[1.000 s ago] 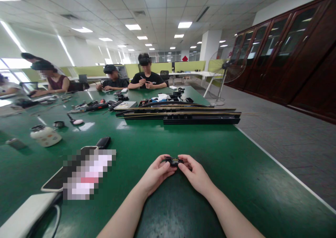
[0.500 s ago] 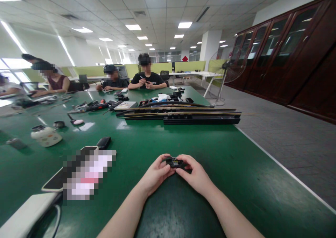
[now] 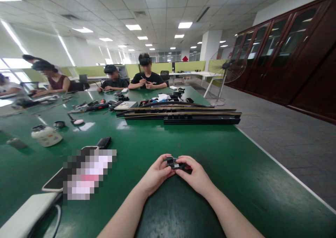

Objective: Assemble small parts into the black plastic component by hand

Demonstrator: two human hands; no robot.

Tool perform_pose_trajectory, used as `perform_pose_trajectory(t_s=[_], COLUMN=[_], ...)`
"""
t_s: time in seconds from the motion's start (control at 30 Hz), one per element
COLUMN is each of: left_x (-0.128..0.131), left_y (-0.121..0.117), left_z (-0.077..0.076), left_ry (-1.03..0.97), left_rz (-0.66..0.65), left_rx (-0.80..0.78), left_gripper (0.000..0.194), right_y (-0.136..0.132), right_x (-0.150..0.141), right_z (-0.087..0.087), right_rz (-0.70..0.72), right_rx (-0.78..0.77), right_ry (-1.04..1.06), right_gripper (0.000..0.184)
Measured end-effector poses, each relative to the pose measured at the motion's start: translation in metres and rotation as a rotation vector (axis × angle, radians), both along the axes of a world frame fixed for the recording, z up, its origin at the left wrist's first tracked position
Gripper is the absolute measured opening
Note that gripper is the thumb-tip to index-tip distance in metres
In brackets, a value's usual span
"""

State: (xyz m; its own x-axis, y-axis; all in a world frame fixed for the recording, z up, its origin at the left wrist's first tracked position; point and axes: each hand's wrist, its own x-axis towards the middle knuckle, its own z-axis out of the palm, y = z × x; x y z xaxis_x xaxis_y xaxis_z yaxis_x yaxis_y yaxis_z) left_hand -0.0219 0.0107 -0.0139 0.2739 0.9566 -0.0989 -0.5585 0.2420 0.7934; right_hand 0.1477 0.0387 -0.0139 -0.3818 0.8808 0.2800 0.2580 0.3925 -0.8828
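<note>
My left hand (image 3: pixel 156 173) and my right hand (image 3: pixel 194 174) meet just above the green table (image 3: pixel 236 168), close to my body. Both pinch a small black part (image 3: pixel 175 165) between fingertips and thumbs. The part shows a pale or metallic face on top. My fingers curl round it from both sides and hide its ends. Both forearms rest low over the table's near edge.
A phone (image 3: pixel 56 182), a black pouch (image 3: pixel 104 142) and a white device (image 3: pixel 28 211) lie at my left. Long black rails (image 3: pixel 183 114) cross the table's middle. A white jar (image 3: pixel 46 135) and tools sit further left. Several people sit at the far end. A fan (image 3: pixel 228 70) stands right.
My hands have closed in on the black part and turned it slightly, so its pale face shows. The right hand's fingers moved left over it. Nothing else has moved.
</note>
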Motion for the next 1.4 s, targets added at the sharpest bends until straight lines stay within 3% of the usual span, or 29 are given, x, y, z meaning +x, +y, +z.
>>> perform_pose_trajectory(t_s=[0.33, 1.03, 1.4], left_x=[0.001, 0.003, 0.003], left_y=[-0.001, -0.001, -0.002], left_z=[0.001, 0.002, 0.005], left_ry=[0.047, 0.085, 0.078], left_rz=[-0.005, -0.019, -0.027], left_rx=[-0.012, 0.006, 0.007], left_gripper=[0.052, 0.045, 0.047], right_y=[0.000, -0.003, -0.001], right_x=[0.000, 0.001, 0.002], right_z=[0.002, 0.008, 0.010], right_rz=[0.009, 0.041, -0.069], right_rx=[-0.020, -0.014, -0.031], right_ry=[-0.025, -0.023, -0.009], right_gripper=[0.015, 0.013, 0.017])
